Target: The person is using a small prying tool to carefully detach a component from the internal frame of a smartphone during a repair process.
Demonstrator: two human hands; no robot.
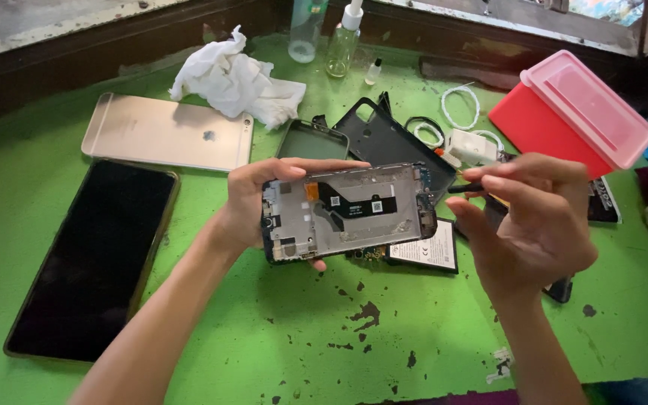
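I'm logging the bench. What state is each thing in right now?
Opened phone: back off, internals exposed, held in left hand.
Slim dark tool: pinched in right hand fingers.
Gold phone: face down, intact.
Large black phone: screen dark, lying flat.
Red box: lid on.
White cloth: crumpled.
Phone battery: out, lying on green table.

A phone-repair workbench: around the opened phone (348,211) on the chipped green table (279,330) lie a gold phone (163,131), loose battery (425,251), back cover (388,139) and solvent bottles (341,41).
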